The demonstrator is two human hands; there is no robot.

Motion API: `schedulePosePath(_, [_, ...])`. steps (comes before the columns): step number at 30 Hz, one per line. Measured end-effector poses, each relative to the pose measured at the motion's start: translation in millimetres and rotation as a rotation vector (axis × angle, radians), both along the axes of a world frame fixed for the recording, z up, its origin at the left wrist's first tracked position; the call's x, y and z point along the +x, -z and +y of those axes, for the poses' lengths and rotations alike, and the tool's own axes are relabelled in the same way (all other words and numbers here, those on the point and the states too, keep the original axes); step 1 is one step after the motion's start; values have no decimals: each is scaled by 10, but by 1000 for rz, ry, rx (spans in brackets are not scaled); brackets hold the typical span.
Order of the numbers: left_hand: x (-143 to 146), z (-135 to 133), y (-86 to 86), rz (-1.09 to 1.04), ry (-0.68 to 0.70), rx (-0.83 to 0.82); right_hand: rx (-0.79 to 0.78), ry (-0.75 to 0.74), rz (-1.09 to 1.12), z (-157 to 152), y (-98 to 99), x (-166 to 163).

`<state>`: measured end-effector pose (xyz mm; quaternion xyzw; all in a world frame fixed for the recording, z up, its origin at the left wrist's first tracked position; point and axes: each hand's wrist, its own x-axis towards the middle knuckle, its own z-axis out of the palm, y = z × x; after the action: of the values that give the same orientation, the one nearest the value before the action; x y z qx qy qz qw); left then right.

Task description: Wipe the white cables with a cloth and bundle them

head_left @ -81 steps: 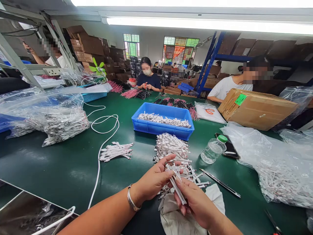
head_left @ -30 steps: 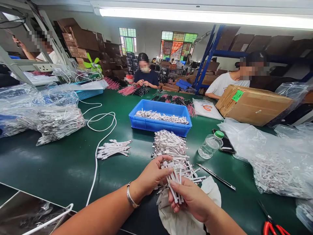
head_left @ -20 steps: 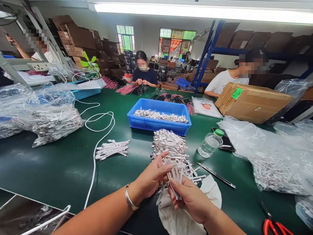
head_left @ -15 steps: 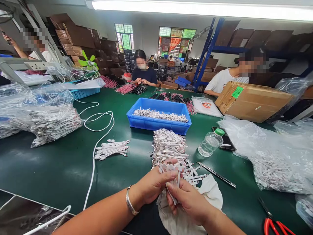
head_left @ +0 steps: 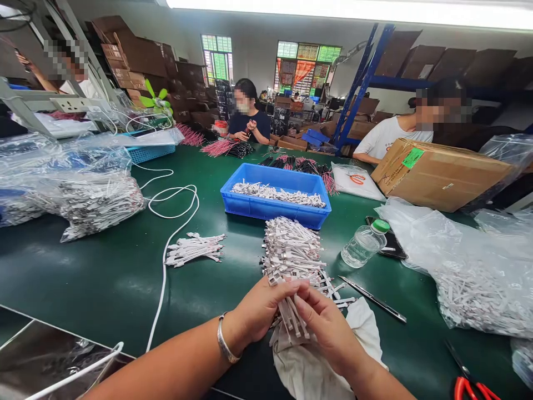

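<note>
My left hand, with a metal bangle on its wrist, and my right hand grip a small bundle of white flat cable strips between them. The fingers of both hands are closed around it, and its lower ends hang down. A large loose heap of the same metal-tipped white strips lies directly beyond my hands on the green workbench. Under my hands is a crumpled off-white cloth.
A blue plastic tray holds more strips beyond the heap. To the right lie steel tweezers, a water bottle, a phone, red-handled scissors, and a bag of strips. Another bag and a white cable lie left. Co-workers sit beyond.
My hands have drawn closer together, and the bundle now lies more tilted between them. The camera view has shifted slightly, while the heap and tray stay in place on the bench.
</note>
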<state>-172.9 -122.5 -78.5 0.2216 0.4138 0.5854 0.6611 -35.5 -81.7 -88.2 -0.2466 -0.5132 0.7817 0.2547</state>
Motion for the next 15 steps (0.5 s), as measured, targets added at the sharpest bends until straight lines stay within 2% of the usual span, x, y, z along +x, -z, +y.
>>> schedulePosePath(8, [32, -9, 9, 2, 15, 53, -101, 116, 44, -33, 112, -40])
schedulePosePath(11, [39, -11, 13, -25, 24, 21, -140, 148, 36, -45, 134, -50])
schedulePosePath(15, [35, -12, 15, -56, 22, -32, -52, 154, -15, -40, 105, -43])
